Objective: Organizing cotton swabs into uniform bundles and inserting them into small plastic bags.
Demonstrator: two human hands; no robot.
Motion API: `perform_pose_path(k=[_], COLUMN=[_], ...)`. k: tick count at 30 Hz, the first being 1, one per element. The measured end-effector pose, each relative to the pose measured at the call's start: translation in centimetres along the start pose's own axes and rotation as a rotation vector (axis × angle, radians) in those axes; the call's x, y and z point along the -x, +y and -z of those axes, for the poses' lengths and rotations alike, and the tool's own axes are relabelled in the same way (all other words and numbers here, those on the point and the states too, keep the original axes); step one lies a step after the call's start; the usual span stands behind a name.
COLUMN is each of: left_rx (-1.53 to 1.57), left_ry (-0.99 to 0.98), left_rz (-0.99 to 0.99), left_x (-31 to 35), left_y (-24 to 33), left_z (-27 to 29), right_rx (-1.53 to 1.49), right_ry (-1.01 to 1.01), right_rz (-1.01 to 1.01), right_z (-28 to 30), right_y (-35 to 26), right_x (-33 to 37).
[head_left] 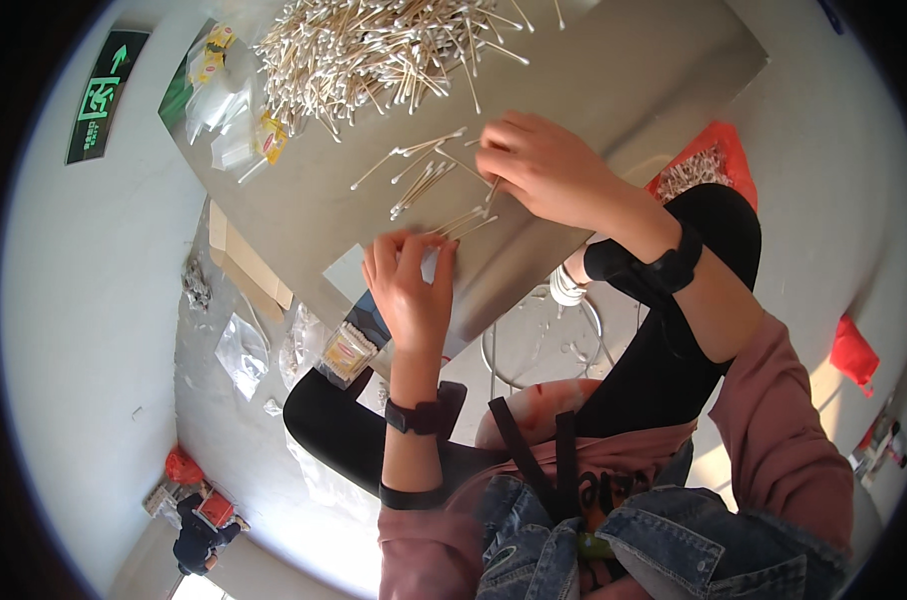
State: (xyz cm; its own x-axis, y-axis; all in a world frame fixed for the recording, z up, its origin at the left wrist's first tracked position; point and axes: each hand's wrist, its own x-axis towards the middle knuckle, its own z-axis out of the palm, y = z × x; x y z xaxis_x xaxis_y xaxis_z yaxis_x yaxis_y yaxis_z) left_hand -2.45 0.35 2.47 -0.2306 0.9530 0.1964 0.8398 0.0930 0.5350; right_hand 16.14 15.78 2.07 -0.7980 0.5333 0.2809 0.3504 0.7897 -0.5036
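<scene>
A large heap of white-tipped cotton swabs (374, 60) lies on the far part of the metal-grey table (634, 90). Nearer to me, several loose cotton swabs (424, 188) are scattered between the heap and my hands. The thumb and fingers of my left hand (411, 290) close on the ends of a few swabs at the table's near left edge. My right hand (544, 165) hovers just beyond and to the right, its fingertips pinched around a cotton swab (492, 190) that points down toward the left hand's swabs.
Clear bags with yellow labels (271, 137) lie at the table's left. A filled pack of swabs (349, 350) sits by my left wrist. Beside my right knee is a red bag of swabs (704, 170). Cardboard (244, 262) and plastic (244, 352) lie below. Another person (199, 535) is far left.
</scene>
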Motion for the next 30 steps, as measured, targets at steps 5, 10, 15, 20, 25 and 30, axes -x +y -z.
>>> perform_pose_path(k=[5, 10, 15, 20, 25, 30], left_rx=[-0.046, 0.014, 0.028, 0.043, 0.074, 0.119], left_ry=[0.02, -0.037, -0.11, -0.016, 0.041, 0.093], left_rz=[-0.117, -0.061, -0.132, -0.156, -0.154, -0.158], left_x=[-3.9, -6.1, -6.6, -6.3, -5.6, -5.4], left_y=[-1.1, -2.9, -3.1, -2.8, -2.6, -2.5], left_z=[0.3, 0.6, 0.2, -0.3, -0.8, -0.9], right_rx=[0.023, 0.016, -0.015, -0.03, -0.025, -0.022], right_ry=[0.058, 0.038, 0.005, 0.017, 0.034, 0.048], right_rz=[0.062, 0.126, 0.069, 0.041, 0.02, 0.026], right_z=[-0.6, -0.9, -0.1, 0.4, 1.0, 1.5], right_y=[0.3, 0.5, 1.3, 2.1, 3.2, 4.0], right_x=[-2.7, -3.1, -2.8, -2.2, -1.7, -1.4])
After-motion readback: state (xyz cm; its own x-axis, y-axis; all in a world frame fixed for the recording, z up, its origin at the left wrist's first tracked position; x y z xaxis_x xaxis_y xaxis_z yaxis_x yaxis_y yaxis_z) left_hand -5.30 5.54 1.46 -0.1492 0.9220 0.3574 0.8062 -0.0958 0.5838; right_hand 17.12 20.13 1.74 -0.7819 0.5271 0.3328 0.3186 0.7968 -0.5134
